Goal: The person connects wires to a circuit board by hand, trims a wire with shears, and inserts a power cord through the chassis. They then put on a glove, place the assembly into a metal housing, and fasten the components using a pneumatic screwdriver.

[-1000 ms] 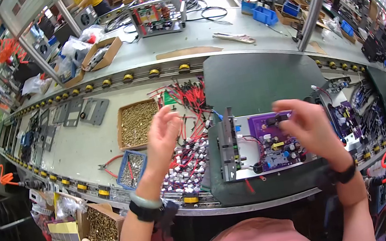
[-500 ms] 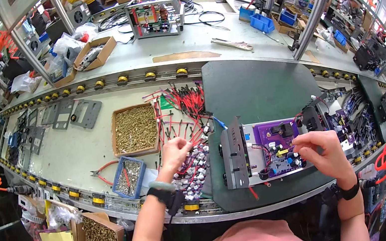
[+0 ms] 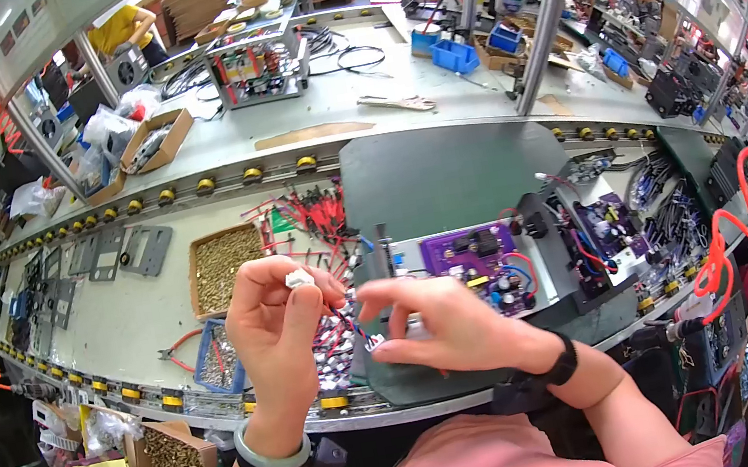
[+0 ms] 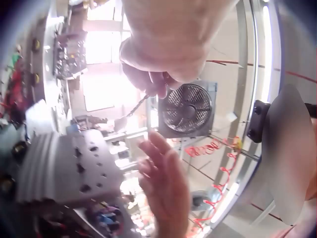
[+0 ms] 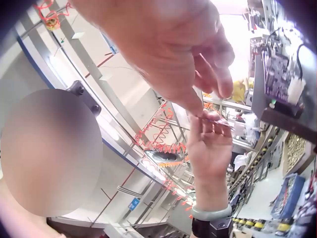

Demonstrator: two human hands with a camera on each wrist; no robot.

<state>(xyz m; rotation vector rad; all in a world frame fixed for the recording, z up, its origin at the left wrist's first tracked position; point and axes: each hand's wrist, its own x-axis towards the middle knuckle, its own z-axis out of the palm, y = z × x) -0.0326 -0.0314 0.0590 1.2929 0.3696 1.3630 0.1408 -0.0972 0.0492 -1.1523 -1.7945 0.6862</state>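
Over the near edge of the bench, my left hand (image 3: 275,337) pinches a short wire lead (image 4: 137,106). One white connector (image 3: 299,278) of it shows between the thumb and fingers. From those fingers the dark and red twisted wires run out to a second white connector (image 3: 374,341) at the loose end. My right hand (image 3: 452,324) hovers beside that end with thumb and fingers apart and relaxed. Just beyond the right hand lies a metal chassis holding a purple circuit board (image 3: 472,267). A pile of white-plugged leads (image 3: 336,362) is partly hidden behind my left hand.
A cardboard box of brass-coloured fittings (image 3: 227,262) stands beyond my left hand. Left of it are a blue bin of small metal parts (image 3: 217,358) and red-handled pliers (image 3: 182,346). A dark green board (image 3: 444,178) lies under the chassis. Another purple board (image 3: 612,225) is at right.
My left hand has gone down to the lead pile and come up nearer with a lead. My right hand has moved left from the circuit board toward it. The head view has shifted.
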